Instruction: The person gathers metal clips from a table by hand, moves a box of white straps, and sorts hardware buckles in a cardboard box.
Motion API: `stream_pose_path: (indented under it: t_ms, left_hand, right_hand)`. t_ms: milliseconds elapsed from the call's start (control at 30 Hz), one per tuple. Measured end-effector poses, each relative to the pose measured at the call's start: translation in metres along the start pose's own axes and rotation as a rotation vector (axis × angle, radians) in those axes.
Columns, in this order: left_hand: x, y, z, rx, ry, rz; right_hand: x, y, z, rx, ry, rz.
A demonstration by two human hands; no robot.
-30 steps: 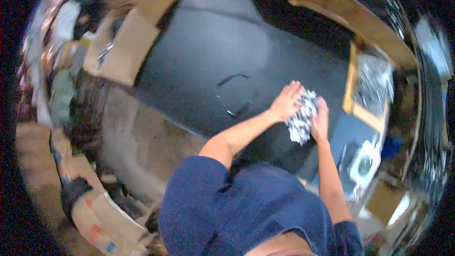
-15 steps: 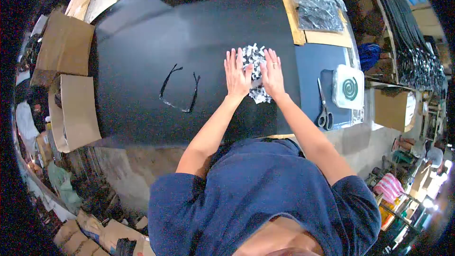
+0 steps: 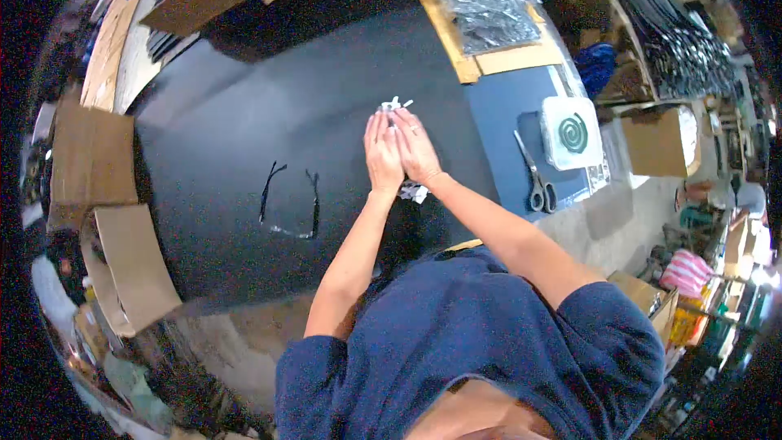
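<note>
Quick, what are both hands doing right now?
Left hand: open, flat, palm down on the pile of small white and grey pieces.
Right hand: open, flat on the same pile, beside the left.

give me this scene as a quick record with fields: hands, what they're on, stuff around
left hand: flat on the pile, fingers together, beside the right
right hand: flat on the pile, touching the left hand
pile of small white pieces: mostly covered by both hands; bits show past the fingertips and by the right wrist
surface: black table top
eyeglasses: lying to the left of the hands, arms unfolded
scissors: on the blue mat to the right
white box with green spiral: right of the scissors
plastic bag: on a board at the far edge
</note>
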State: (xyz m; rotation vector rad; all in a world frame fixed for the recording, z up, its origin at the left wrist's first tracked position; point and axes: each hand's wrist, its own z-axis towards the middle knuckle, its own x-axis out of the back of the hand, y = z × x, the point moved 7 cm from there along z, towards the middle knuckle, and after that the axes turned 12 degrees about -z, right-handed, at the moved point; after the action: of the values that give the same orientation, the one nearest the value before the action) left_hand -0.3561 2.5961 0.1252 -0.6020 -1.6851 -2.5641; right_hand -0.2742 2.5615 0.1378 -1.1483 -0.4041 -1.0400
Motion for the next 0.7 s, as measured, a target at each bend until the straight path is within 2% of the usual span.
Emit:
stream_pose_path:
  t_ms: [33, 167, 233, 533, 633, 700]
  left_hand:
    - [0.000, -0.004, -0.002, 0.052, 0.006, -0.033]
    - [-0.002, -0.001, 0.001, 0.050, 0.016, -0.101]
    - [0.003, 0.000, 0.002, 0.126, 0.060, -0.189]
    - [0.003, 0.007, 0.002, 0.149, 0.115, -0.367]
    - [0.000, -0.018, 0.000, 0.354, 0.182, -0.599]
    - [0.002, -0.017, 0.000, 0.394, 0.169, -0.660]
  right_hand:
    - [-0.003, 0.002, -0.001, -0.019, -0.002, 0.021]
    - [-0.006, 0.003, -0.003, -0.070, 0.027, 0.190]
    - [-0.008, 0.003, -0.004, -0.097, 0.070, 0.255]
    - [-0.001, -0.003, 0.002, -0.289, 0.131, 0.488]
    - [-0.009, -0.002, 0.003, -0.316, 0.117, 0.588]
    - [-0.012, -0.003, 0.004, -0.351, 0.150, 0.645]
